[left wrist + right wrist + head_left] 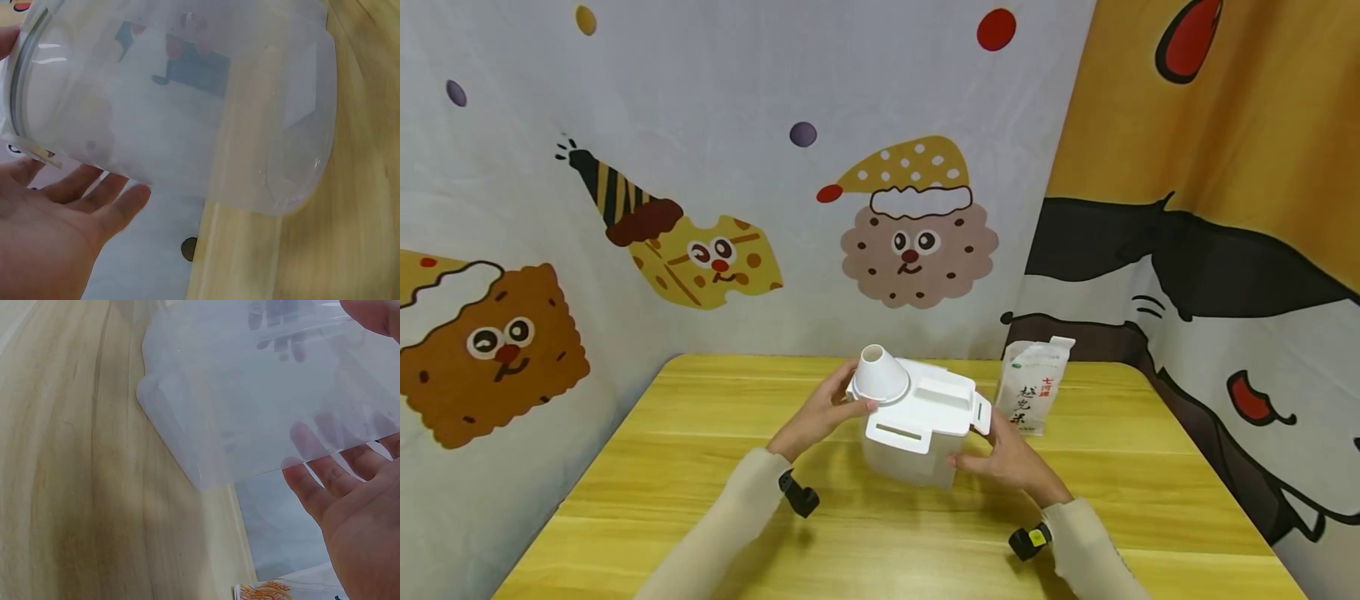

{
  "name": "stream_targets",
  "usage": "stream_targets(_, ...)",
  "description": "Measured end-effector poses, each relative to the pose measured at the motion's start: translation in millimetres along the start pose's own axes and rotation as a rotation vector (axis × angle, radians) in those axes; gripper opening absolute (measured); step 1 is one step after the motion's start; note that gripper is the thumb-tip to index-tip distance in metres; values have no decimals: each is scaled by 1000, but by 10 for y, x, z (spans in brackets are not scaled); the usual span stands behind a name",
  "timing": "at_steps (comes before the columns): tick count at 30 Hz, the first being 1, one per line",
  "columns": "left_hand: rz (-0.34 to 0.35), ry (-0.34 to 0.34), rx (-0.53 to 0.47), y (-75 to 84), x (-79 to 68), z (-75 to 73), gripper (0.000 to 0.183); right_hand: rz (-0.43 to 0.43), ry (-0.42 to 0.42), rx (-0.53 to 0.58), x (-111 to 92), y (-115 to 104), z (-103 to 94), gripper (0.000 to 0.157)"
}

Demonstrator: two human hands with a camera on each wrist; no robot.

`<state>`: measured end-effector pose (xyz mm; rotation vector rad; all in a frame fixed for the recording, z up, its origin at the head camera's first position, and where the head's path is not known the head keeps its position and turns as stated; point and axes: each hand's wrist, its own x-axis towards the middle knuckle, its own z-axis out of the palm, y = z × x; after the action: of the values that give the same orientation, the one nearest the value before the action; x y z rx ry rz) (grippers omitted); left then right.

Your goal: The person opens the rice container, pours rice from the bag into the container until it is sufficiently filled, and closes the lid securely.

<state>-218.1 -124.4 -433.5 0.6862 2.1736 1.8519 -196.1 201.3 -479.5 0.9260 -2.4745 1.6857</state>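
Both hands hold a translucent plastic storage container (pixel 904 463) with a white lid (pixel 917 407), near the middle of the table. A white cone-shaped spout (pixel 877 377) rises from the lid's left part, and slotted white tabs show at its front and right. My left hand (pixel 818 414) grips the upper left side, thumb at the lid's edge. On the right side, my right hand (pixel 1009 457) has its thumb at the front and its fingers behind the wall. Through the clear wall (pixel 250 419) in the right wrist view, fingertips show faintly. The container looks tilted, close over the table.
An upright white rice bag (pixel 1034 385) with dark and red print stands behind my right hand. The wooden table (pixel 700 433) ends at its far edge against a cartoon-printed curtain (pixel 730 100). Black wrist cameras (pixel 800 495) sit on both wrists.
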Motion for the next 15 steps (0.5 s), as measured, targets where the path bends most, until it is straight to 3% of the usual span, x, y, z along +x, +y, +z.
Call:
stream_targets(8,-25,16,-37,24,-43,41,67,49,-8,0,3,-16,-35,91)
stream_targets(15,-49,114,11,72,-116,163,68,39,-35,82,40,-27,-98,89)
